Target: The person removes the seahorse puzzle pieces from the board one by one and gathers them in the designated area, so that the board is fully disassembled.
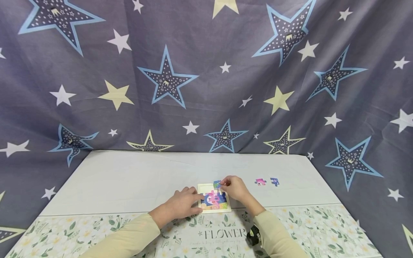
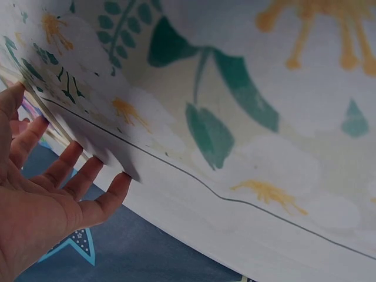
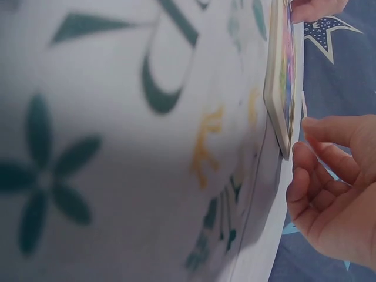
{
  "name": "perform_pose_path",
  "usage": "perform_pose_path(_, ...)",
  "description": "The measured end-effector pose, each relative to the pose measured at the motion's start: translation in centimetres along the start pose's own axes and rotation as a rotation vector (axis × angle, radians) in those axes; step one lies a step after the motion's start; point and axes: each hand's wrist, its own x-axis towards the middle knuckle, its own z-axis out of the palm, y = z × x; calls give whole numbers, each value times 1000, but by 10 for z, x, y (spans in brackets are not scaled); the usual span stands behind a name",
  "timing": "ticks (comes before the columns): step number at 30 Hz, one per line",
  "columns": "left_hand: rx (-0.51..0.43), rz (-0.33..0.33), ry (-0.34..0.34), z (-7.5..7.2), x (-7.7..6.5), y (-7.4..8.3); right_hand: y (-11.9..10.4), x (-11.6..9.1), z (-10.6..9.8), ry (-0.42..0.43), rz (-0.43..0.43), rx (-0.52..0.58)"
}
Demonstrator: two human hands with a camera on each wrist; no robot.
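A jigsaw puzzle in a pale tray (image 1: 213,211) lies on the table, its lower part filled with pink, blue and yellow pieces (image 1: 213,200). My left hand (image 1: 183,202) rests at the tray's left side. Its thumb is at the rim and its index fingertip reaches over the pieces; the other fingers (image 2: 88,176) spread onto the tabletop in the left wrist view. Above the tray's upper right part, my right hand (image 1: 236,187) pinches a blue and green puzzle piece (image 1: 217,184) between thumb and index finger. In the right wrist view that piece shows only edge-on.
Right of the tray lie a pink puzzle piece (image 1: 260,182) and a dark blue puzzle piece (image 1: 274,181). A floral cloth (image 1: 309,229) with lettering covers the near table, with a white surface (image 1: 129,179) beyond. A star-patterned curtain (image 1: 200,93) hangs behind.
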Motion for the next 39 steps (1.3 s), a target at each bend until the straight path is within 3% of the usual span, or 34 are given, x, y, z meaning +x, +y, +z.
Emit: perform_pose_path(39, -1, -10, 14, 0, -2, 3, 23, 0, -14, 69, 18, -16)
